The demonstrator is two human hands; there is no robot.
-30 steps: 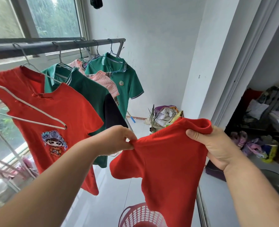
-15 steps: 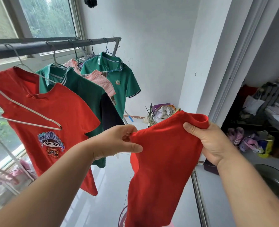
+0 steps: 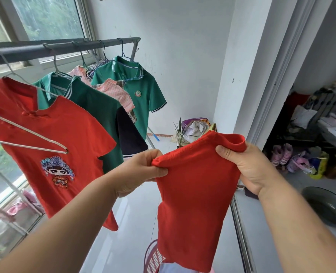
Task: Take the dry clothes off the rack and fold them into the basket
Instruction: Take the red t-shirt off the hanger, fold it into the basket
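A small red shirt (image 3: pixel 194 203) hangs folded lengthwise in front of me. My left hand (image 3: pixel 141 172) pinches its top left corner and my right hand (image 3: pixel 248 166) grips its top right edge by the collar. Below it, the rim of a pink laundry basket (image 3: pixel 151 257) shows, mostly hidden by the shirt. The grey rack bar (image 3: pixel 64 50) runs along the window on the left. On it hang a red shirt with a cartoon figure (image 3: pixel 52 146), a green polo (image 3: pixel 96 111), a pink checked garment (image 3: pixel 116 93) and another green polo (image 3: pixel 141 95).
A bare white wire hanger (image 3: pixel 29 138) hangs in front of the red cartoon shirt. A plant and bags (image 3: pixel 192 129) sit at the far wall. A sliding door track (image 3: pixel 240 233) runs on the right, with a dark basin (image 3: pixel 329 205) and shoes (image 3: pixel 285 156) beyond it.
The held red shirt went from spread with a sleeve out to a narrow lengthwise fold. My hands moved closer together and the shirt now covers most of the basket.
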